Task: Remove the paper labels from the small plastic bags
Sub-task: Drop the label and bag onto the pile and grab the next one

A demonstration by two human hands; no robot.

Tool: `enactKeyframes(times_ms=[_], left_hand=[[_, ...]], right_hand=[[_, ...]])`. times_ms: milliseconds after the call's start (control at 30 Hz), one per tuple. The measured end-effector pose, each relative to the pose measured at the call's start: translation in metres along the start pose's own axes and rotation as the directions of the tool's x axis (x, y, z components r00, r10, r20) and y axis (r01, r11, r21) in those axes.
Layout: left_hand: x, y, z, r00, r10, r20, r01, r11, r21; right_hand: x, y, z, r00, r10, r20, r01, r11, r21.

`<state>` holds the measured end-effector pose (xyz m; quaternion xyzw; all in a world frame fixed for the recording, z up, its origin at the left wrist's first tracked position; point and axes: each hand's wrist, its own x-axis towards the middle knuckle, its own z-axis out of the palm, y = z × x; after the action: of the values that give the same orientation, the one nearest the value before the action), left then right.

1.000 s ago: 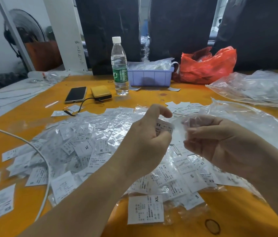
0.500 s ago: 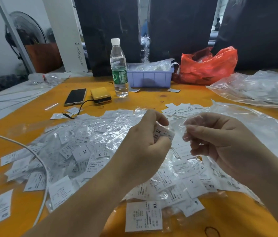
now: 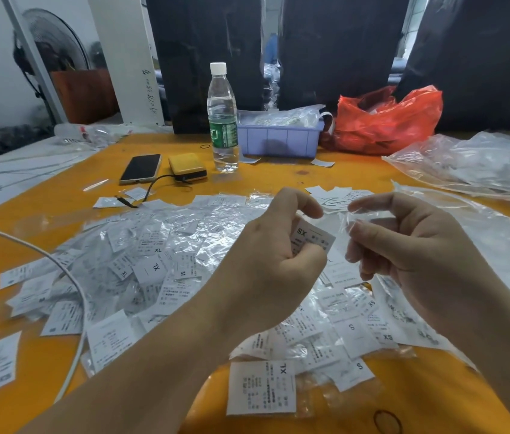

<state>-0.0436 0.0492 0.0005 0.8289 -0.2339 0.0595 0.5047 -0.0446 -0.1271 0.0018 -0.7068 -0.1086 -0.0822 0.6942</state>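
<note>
While both hands hover above the heap of small plastic bags (image 3: 159, 264), I can see the left hand (image 3: 266, 261) curled round a paper label (image 3: 311, 239) marked XS – its grip is closed, thumb and bent fingers pinching the slip from both sides. The right hand (image 3: 410, 245) sits just beside it, on the far side from the heap's bulk, fingers curled and pinching a clear plastic bag (image 3: 349, 222); that grip is tight on the film, and the bag's edge lies close to the label. I cannot tell whether the label is fully out of the bag or touching it.

The heap spreads across the orange surface (image 3: 44, 214), with labels reading XL, M, S and XS showing through the film. Nearer to me than the heap lies a loose label marked XL (image 3: 261, 388), and beside that a dark rubber band (image 3: 387, 421). A white cable (image 3: 69, 277) runs across the heap's left part.

Beyond the heap stand a water bottle (image 3: 222, 120), a phone (image 3: 141, 168) and a yellow power bank (image 3: 187, 167) – further back, a purple tray (image 3: 278, 140) and a red plastic bag (image 3: 385, 120). Right of the heap lies a large clear bag (image 3: 473, 161), well apart from it.
</note>
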Motion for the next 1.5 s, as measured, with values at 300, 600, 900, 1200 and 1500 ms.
enactKeyframes(times_ms=[300,600,900,1200,1500], left_hand=[[0.000,-0.001,0.000,1.000,0.030,-0.004,-0.030,1.000,0.001],[0.000,-0.003,0.000,0.999,0.053,-0.008,-0.053,0.998,0.025],[0.001,-0.006,-0.001,0.998,0.061,-0.009,-0.061,0.998,-0.004],[0.009,-0.012,-0.006,0.977,-0.104,0.187,0.161,0.934,-0.320],[0.008,-0.010,-0.015,0.944,-0.089,0.319,0.172,0.955,-0.243]], right_hand=[[-0.002,0.003,0.001,1.000,-0.007,0.017,0.008,0.999,-0.042],[0.000,0.003,0.002,0.999,0.000,-0.049,-0.001,1.000,-0.021],[-0.004,0.001,0.005,1.000,0.011,0.013,-0.010,0.998,-0.058],[-0.005,-0.004,0.008,0.995,0.052,0.086,-0.055,0.998,0.033],[-0.006,-0.007,0.007,0.971,0.091,0.220,-0.087,0.996,-0.027]])
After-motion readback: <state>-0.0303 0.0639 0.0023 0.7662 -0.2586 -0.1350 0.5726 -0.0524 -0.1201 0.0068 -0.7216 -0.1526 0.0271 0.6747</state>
